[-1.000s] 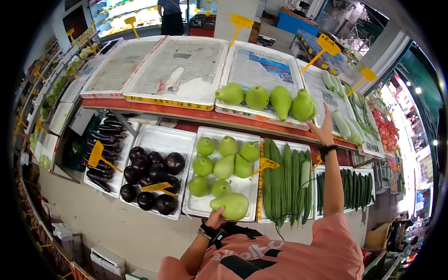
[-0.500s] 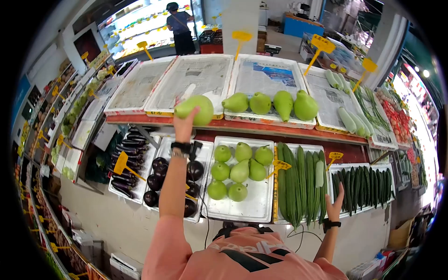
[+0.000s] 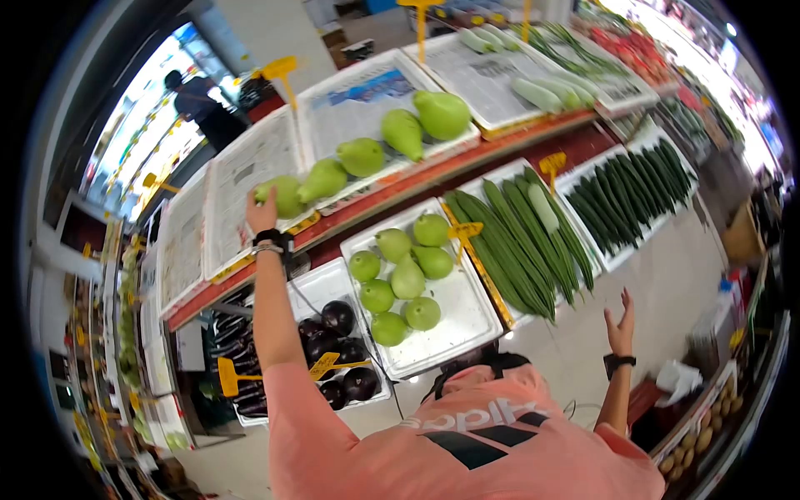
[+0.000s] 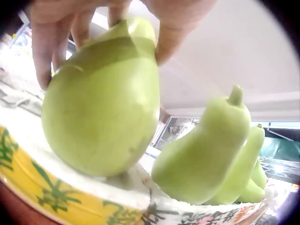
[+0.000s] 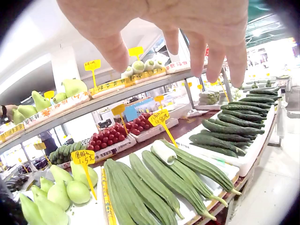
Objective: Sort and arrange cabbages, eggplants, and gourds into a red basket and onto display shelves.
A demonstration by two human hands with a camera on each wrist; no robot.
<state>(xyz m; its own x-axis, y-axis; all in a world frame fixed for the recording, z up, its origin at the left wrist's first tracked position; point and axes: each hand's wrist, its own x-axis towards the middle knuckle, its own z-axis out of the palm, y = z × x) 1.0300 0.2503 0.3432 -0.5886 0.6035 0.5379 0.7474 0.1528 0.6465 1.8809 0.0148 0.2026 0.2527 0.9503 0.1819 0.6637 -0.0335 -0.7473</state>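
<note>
My left hand (image 3: 261, 215) grips a pale green bottle gourd (image 3: 287, 197) at the left end of a row on the upper shelf. In the left wrist view, fingers and thumb (image 4: 168, 40) curl round the narrow top of this gourd (image 4: 103, 112), whose wide bottom sits at the foam box's front rim. Several more bottle gourds (image 3: 402, 133) line the same front edge to its right. My right hand (image 3: 619, 329) is held off to the right, above the floor, with relaxed, spread fingers and nothing in it. Nearest to it are ridged green loofahs (image 5: 154, 183).
On the lower shelf stand a foam tray of bottle gourds (image 3: 408, 275), round dark eggplants (image 3: 337, 318) and cucumbers (image 3: 633, 196). Yellow price tags (image 3: 465, 236) stick up between trays. A person (image 3: 200, 104) stands at the back left. Potatoes (image 3: 696, 437) lie at the lower right.
My left hand has carried the bottle gourd from the lower tray up to the upper row's left end. My right hand has dropped from the row's right end. The head view has turned.
</note>
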